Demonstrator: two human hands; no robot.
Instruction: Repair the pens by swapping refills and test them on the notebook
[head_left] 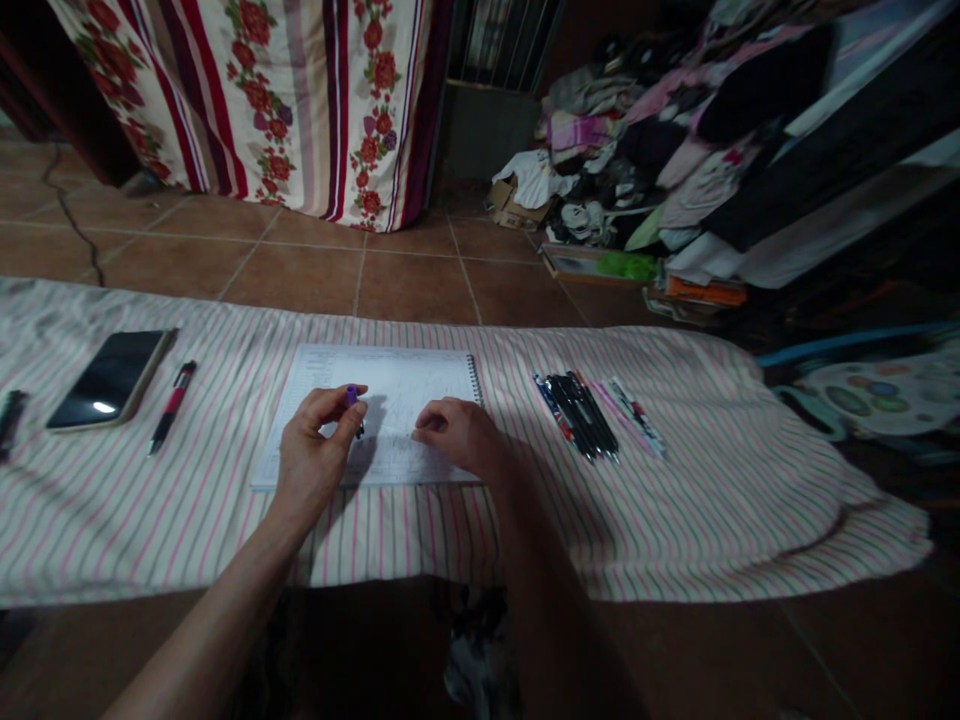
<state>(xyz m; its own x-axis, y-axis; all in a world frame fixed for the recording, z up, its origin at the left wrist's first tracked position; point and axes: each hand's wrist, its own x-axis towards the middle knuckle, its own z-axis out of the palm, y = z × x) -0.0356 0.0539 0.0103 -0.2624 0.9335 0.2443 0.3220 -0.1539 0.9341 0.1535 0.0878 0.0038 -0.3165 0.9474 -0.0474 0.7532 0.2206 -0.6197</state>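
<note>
Hands are working low over the spiral notebook [405,390]. Left hand [315,450] is pinching a purple-topped pen [352,400] between thumb and forefinger, its long axis standing roughly upright above the page, lower part partly hidden by the fingers. Right hand [457,432] is resting on the page loosely curled, nothing showing in it, just right of the pen; left hand is the nearer. Notebook is lying flat on a striped cloth [712,520], long edge running across the view. Left of the notebook, a black-and-red pen [172,405] and a smartphone [111,380] are lying on the cloth. Right of it, a bundle of dark pens [577,418] and a packet of pens [636,415] are lying.
</note>
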